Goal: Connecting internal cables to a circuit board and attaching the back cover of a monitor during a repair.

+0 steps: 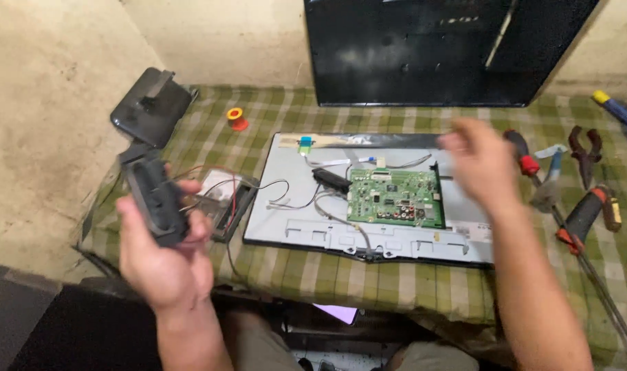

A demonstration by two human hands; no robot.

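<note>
Left hand is gripping a black speaker, already off the opened panel; right hand is hovering, blurred, fingers loosely spread. Board is sitting mounted yet.

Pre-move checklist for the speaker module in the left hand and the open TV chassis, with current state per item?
1. Left hand has a firm hold on the black speaker module: ok, fingers wrap its lower half.
2. Red and black wires from the module hang free of snags: cannot tell, they trail toward the second speaker on the cloth.
3. Right hand empty: cannot tell, it is blurred above the chassis.
4. Green circuit board seated on the metal chassis: ok, it lies flat.
5. Screwdrivers and pliers off the chassis: ok, they lie on the cloth at right.
</note>
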